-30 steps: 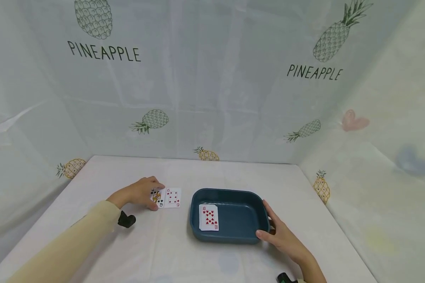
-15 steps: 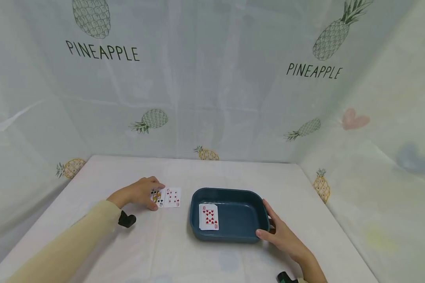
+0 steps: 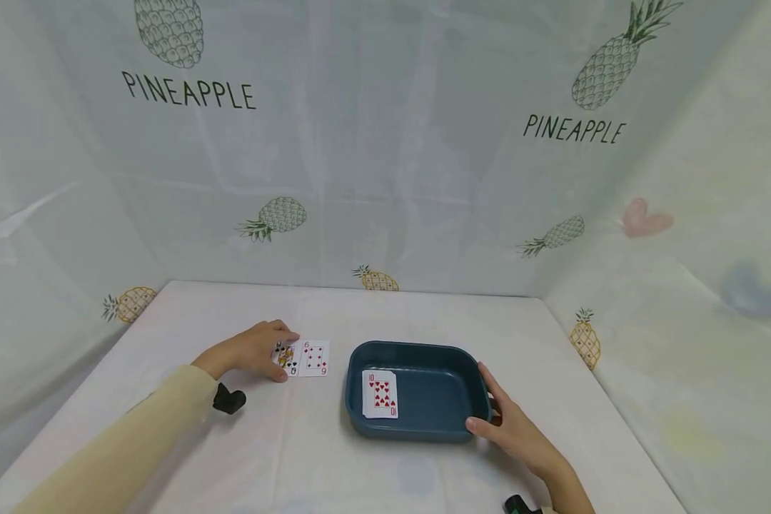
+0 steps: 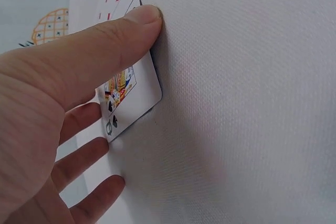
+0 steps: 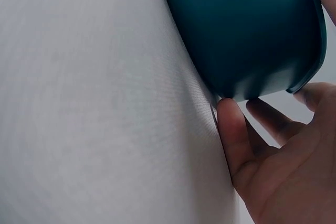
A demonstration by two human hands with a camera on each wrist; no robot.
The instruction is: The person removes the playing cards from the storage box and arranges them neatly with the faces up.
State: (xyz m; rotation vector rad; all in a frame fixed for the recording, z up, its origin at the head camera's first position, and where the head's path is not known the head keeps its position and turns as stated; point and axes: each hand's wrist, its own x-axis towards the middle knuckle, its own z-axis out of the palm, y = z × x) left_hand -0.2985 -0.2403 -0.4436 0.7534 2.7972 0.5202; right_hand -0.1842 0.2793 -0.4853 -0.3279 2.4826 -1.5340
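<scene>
My left hand (image 3: 252, 351) spans a queen of spades playing card (image 3: 287, 358), thumb at its near edge and a finger at its far edge. In the left wrist view the thumb (image 4: 142, 17) lies over the card's edge, with the other fingertips by its far end. A six of diamonds (image 3: 315, 358) lies face up just right of the queen. My right hand (image 3: 512, 432) holds the right end of a dark blue rectangular dish (image 3: 437, 427), with thumb and fingers around its near right corner. Inside the dish at left lies a small stack of cards (image 3: 380, 394), ten of hearts on top.
A white cloth covers the table (image 3: 334, 471). Pineapple-print curtains (image 3: 411, 178) enclose the back and sides. A black wrist device (image 3: 229, 398) shows under the left sleeve, another (image 3: 519, 505) by the right wrist.
The view shifts very slightly. Both hands, the cards and the dish hold their places.
</scene>
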